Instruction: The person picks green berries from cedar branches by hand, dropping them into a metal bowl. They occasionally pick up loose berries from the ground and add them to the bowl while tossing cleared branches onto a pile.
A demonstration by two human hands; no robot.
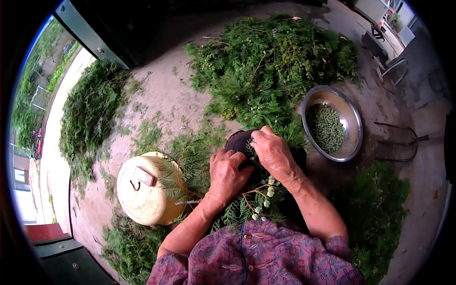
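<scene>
Over my lap, my left hand (229,173) is closed with curled fingers around part of a leafy evergreen branch (185,173). The branch's woody stem passes by my left wrist. My right hand (273,151) is pinched just right of the left one, at a thin green sprig; what lies between its fingertips is hidden. Below both hands, a twig with several pale green berries (266,203) rests against my patterned shirt (256,251). Dark cloth (240,141) shows under my fingers.
A metal bowl (355,137) holding green berries (325,128) stands at right. A large heap of cut branches (275,61) lies ahead, with smaller piles (90,109) around. At left is a cream upturned tub (142,199) with a small box (144,176). A metal fork (413,140) lies far right.
</scene>
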